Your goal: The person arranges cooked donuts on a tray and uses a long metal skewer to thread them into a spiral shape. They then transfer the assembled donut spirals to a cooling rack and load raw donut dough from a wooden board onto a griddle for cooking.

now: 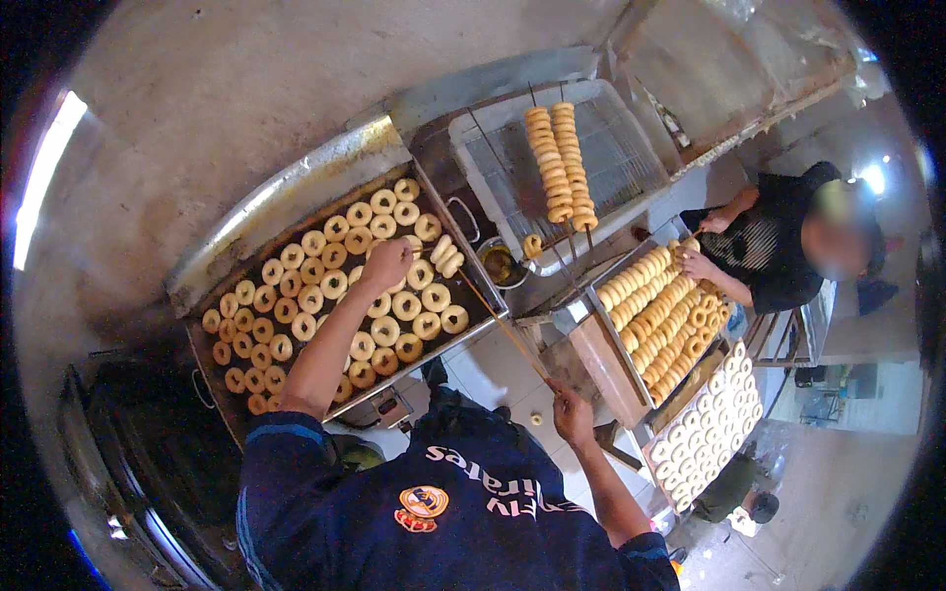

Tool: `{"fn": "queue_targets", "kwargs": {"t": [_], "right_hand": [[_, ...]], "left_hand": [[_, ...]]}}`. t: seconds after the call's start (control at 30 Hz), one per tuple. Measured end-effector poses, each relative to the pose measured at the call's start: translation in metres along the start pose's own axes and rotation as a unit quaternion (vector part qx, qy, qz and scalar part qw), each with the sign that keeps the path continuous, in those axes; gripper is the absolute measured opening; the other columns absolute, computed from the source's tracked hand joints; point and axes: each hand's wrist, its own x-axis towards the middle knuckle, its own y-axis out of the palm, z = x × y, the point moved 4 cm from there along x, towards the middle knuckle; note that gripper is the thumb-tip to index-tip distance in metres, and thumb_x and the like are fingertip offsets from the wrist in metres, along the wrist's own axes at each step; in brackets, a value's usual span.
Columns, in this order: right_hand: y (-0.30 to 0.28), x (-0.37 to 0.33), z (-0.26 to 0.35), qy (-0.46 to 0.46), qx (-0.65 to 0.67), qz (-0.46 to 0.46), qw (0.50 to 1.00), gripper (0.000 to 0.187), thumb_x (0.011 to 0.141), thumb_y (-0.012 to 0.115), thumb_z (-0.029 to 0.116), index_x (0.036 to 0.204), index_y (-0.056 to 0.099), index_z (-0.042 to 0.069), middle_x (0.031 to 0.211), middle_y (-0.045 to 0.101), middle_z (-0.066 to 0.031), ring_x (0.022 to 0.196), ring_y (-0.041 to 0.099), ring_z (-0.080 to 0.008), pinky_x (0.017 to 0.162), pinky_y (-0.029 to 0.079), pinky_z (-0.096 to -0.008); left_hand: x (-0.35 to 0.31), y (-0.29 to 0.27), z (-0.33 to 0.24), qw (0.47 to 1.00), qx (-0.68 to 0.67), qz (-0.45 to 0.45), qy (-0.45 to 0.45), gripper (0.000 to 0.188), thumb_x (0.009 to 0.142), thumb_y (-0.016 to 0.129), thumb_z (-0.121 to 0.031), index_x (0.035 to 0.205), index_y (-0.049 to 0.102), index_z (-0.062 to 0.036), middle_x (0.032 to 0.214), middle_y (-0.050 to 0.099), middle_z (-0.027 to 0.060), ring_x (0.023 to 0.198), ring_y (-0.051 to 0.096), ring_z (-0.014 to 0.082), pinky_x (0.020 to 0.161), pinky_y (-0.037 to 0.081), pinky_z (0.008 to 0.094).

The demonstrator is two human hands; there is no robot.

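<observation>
My right hand [572,414] is closed round the near end of a long thin stick [498,313]. The stick slants up and left over the fryer [473,340], a wide metal vat full of floating ring doughnuts [360,345]. A few pale doughnuts [447,258] cluster at its far end, above the vat's right side. Reaching over the middle of the vat, my left hand [389,264] is closed, and a short thin stick [419,250] pokes out of it toward that cluster. How far that stick runs inside my fist is hidden.
Right of the fryer, two rods of doughnuts [550,167] lie across a draining tray [631,128], beside a small pot [503,264]. A co-worker [778,241] handles doughnuts over a full tray [611,340]. Nearer stands a board of pale rings [705,433]. Another person [729,492] is low at right.
</observation>
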Motion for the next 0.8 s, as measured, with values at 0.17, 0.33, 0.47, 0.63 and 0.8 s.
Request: {"fn": "queue_targets", "kwargs": {"t": [0.17,0.33,0.47,0.63,0.8], "right_hand": [[0.006,0.040,0.077,0.045,-0.100,0.056,0.992,0.046,0.095,0.058,0.012,0.137,0.069,0.027,0.107,0.075,-0.0225,0.091,0.073,-0.0445,0.081,0.057,-0.0551],[0.017,0.052,0.069,0.050,-0.075,0.033,0.995,0.042,0.096,0.058,0.013,0.134,0.072,0.025,0.108,0.076,-0.0211,0.092,0.074,-0.0425,0.082,0.058,-0.0520],[0.046,0.070,0.013,0.038,-0.024,0.021,0.999,0.036,0.098,0.061,0.017,0.131,0.074,0.026,0.102,0.076,-0.0197,0.088,0.074,-0.0413,0.079,0.059,-0.0500],[0.037,0.088,0.070,0.036,-0.101,0.030,0.994,0.037,0.097,0.061,0.018,0.131,0.074,0.026,0.098,0.076,-0.0201,0.082,0.073,-0.0430,0.076,0.059,-0.0518],[0.065,0.103,0.054,-0.015,-0.039,0.009,0.999,0.038,0.097,0.062,0.012,0.131,0.074,0.024,0.109,0.076,-0.0199,0.090,0.075,-0.0380,0.081,0.060,-0.0463]], "left_hand": [[0.029,-0.023,0.035,0.986,0.118,-0.035,-0.109,0.016,0.095,0.064,-0.018,0.101,0.069,-0.0029,0.092,0.072,0.0205,0.093,0.070,0.0400,0.082,0.055,0.0522],[0.034,-0.021,0.074,0.997,-0.004,-0.014,-0.071,0.017,0.096,0.064,-0.015,0.104,0.069,-0.0016,0.099,0.073,0.0225,0.096,0.070,0.0417,0.085,0.055,0.0510],[0.021,-0.038,0.043,0.997,-0.077,0.001,-0.009,0.016,0.094,0.065,-0.016,0.104,0.068,-0.0036,0.101,0.072,0.0233,0.096,0.068,0.0434,0.086,0.054,0.0523],[0.026,-0.049,0.058,0.998,0.010,-0.054,-0.024,0.015,0.094,0.063,-0.016,0.102,0.068,-0.0036,0.099,0.072,0.0232,0.097,0.069,0.0441,0.088,0.054,0.0534],[0.057,-0.059,0.106,0.993,0.028,-0.046,-0.104,0.021,0.096,0.059,-0.019,0.102,0.073,-0.0036,0.106,0.073,0.0228,0.102,0.069,0.0431,0.090,0.054,0.0543]]}}
